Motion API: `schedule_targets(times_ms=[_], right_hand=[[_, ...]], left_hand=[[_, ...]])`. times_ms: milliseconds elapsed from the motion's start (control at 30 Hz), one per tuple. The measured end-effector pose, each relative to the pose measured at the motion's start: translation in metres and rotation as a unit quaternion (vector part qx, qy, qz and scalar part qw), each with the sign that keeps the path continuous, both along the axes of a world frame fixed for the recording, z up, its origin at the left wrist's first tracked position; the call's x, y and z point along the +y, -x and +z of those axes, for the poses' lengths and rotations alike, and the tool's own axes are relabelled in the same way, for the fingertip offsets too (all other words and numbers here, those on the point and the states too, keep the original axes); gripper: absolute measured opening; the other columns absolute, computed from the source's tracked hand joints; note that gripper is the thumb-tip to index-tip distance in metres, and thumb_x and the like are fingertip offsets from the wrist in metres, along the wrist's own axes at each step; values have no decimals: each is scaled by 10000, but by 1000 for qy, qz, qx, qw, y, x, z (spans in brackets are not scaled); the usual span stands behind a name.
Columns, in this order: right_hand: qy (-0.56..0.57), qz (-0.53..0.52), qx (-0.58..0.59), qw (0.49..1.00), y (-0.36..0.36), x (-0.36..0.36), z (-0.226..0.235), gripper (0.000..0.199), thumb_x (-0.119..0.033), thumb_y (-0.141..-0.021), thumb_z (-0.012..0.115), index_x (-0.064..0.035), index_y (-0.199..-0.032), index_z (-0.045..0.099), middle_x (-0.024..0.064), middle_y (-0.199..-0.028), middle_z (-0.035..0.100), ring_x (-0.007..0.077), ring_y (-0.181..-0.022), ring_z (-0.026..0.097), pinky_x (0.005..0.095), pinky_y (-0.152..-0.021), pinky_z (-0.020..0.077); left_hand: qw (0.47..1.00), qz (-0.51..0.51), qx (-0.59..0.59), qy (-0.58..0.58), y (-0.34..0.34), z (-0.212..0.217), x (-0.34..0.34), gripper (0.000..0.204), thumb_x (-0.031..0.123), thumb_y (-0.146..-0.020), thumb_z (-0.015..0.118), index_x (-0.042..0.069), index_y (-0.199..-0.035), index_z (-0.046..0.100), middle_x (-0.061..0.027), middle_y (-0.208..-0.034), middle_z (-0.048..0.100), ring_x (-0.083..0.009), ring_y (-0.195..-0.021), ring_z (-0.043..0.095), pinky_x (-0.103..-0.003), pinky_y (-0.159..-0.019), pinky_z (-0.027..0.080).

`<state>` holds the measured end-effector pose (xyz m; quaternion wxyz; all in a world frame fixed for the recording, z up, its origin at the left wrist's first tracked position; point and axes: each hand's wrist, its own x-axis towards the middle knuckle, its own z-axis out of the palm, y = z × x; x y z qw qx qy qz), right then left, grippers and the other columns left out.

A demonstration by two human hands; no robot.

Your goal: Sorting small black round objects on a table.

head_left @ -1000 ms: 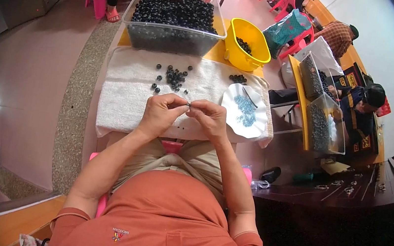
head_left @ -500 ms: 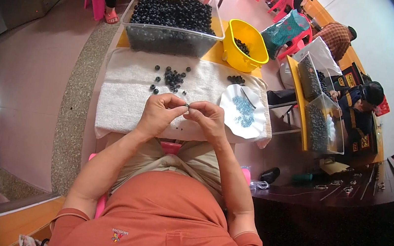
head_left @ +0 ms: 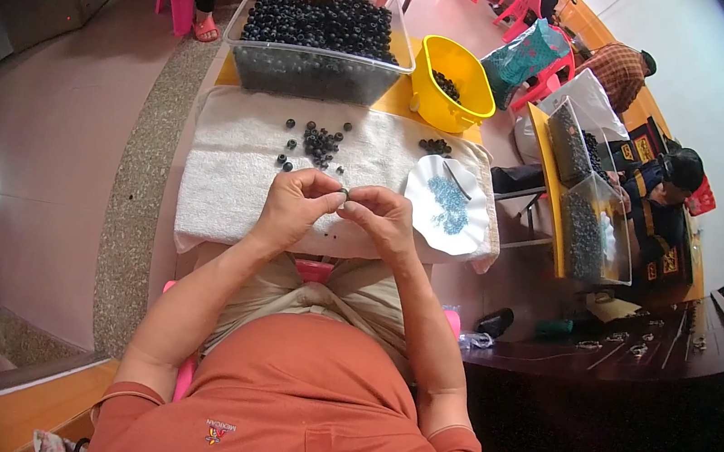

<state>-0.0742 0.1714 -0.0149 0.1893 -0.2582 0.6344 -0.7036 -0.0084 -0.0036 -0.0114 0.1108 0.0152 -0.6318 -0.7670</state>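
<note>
Bare towel point(head_left: 222, 180) left of hands — open path. Bead pile point(head_left: 320, 141) ahead, white dish point(head_left: 451, 206) right, clear bin point(head_left: 318, 37) blocks beyond.

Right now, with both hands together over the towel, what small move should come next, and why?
Probably keep the left hand and right hand pinched on the small dark bead between their fingertips, and finish with it before reaching for another. The bead is held above the white towel, and the loose beads lie close ahead, so the next one is within easy reach.
</note>
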Motion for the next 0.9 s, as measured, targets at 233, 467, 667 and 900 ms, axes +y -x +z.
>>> schedule_targets(times_ms=[233, 467, 667, 900], right_hand=[[-69, -64, 33, 995, 4, 2, 2, 141, -48, -820, 713, 20, -940, 682, 64, -876, 695, 111, -762, 650, 246, -663, 531], [-356, -100, 402, 837, 17, 4, 14, 140, -59, -778, 657, -92, -905, 706, 96, -882, 667, 263, -756, 658, 353, -677, 526], [-468, -56, 448, 760, 20, 3, 16, 167, -95, -857, 538, -90, -942, 682, 111, -986, 635, 319, -822, 665, 424, -712, 532], [-355, -133, 473, 795, 9, 18, 36, 140, -78, -851, 584, -92, -965, 663, 91, -993, 633, 326, -793, 662, 417, -691, 537]], left_hand=[[1000, 5, -25, -6, 0, -5, 0, 156, 50, -838, 715, -8, -975, 672, -44, -841, 684, -96, -735, 631, -237, -685, 525], [999, 19, -27, 8, 2, -8, -1, 208, 75, -856, 695, -10, -1045, 676, -41, -855, 676, -95, -733, 620, -237, -686, 518], [996, -18, -83, -41, 0, -1, -3, 196, 77, -876, 669, 6, -1058, 672, -39, -876, 672, -95, -738, 624, -226, -692, 522], [988, -24, -108, -108, -1, -1, -5, 127, 74, -871, 676, 11, -979, 656, -25, -859, 653, -102, -734, 616, -239, -707, 536]])
